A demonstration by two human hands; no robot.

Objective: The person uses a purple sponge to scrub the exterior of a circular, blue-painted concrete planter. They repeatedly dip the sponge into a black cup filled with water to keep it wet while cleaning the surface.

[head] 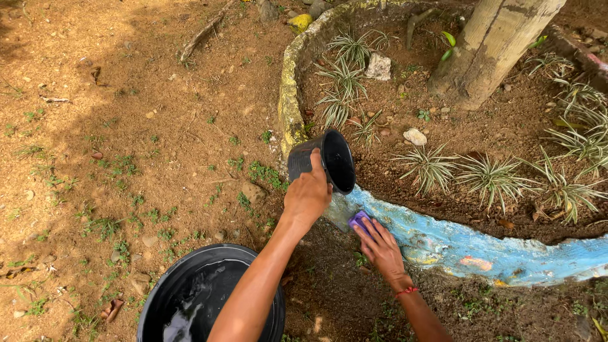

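My left hand [307, 193] grips a small black pot [323, 159], tipped on its side with its mouth facing right, over the low curb [443, 244] of a planter bed. My right hand [382, 248] presses a purple sponge [358, 220] against the wet, blue-painted face of that curb, just below the pot. A red string circles my right wrist. A large black bucket [209, 294] holding dark water stands on the ground near my left forearm.
The curb curves around a bed of soil with striped grass-like plants [494, 174], stones and a tree trunk [491, 47]. Its far stretch [290, 107] is bare and mossy. Bare dirt with sparse weeds and pebbles lies to the left.
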